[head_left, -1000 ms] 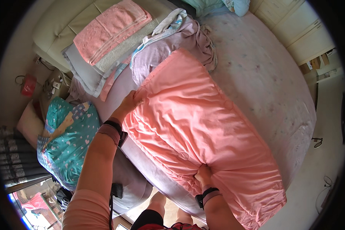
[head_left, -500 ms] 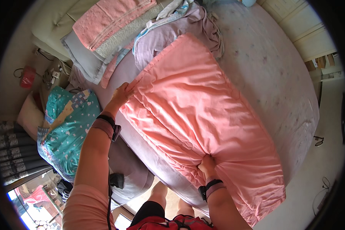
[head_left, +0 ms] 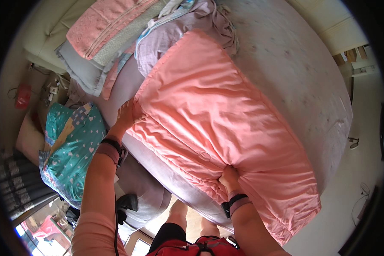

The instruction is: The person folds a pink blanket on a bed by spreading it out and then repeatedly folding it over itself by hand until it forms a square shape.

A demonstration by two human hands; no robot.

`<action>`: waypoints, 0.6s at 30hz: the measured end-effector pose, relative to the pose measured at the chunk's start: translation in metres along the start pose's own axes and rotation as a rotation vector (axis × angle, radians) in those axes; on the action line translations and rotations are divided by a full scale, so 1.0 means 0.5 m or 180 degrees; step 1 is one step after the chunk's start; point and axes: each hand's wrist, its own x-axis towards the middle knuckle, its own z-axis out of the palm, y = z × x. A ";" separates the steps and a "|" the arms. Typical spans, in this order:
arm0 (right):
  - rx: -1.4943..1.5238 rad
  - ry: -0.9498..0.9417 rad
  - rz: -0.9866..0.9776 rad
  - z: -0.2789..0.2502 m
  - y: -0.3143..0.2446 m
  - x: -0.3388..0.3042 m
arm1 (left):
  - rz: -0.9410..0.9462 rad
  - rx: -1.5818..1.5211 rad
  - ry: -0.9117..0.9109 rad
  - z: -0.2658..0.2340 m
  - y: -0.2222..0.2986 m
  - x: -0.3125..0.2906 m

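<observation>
A pink quilt (head_left: 200, 98) lies spread at a slant across the bed, with creases running toward my right hand. My left hand (head_left: 128, 114) is closed on the quilt's left edge, near the middle of that side. Closer to me, my right hand (head_left: 229, 178) has a bunch of the same quilt in its fist, and the cloth puckers around the knuckles. The fingertips of the right hand are hidden in the fabric. Each wrist wears a dark strap with a small device.
The bed (head_left: 294, 81) has a pale patterned sheet. At its head lie a folded pink towel (head_left: 111, 21), a grey pillow (head_left: 79, 68) and a crumpled lilac cloth (head_left: 170, 38). A teal heart-print bundle (head_left: 83, 145) sits on the left, beside a dark curtain (head_left: 21, 183).
My left hand has shifted slightly along the quilt's left edge, toward me. The right hand keeps its grip in about the same place. The whole view has moved a little.
</observation>
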 end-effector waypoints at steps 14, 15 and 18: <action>0.0125 0.0805 -0.0150 0.001 -0.004 -0.020 | 0.0224 -0.0764 -0.0078 0.101 0.542 -0.214; 0.0138 0.0952 -0.0124 0.007 0.003 -0.021 | 0.0490 -0.0928 -0.0187 0.118 0.573 -0.240; 0.0278 0.1237 -0.0014 0.026 0.007 -0.019 | 0.0553 -0.0230 -0.0847 0.188 0.611 -0.312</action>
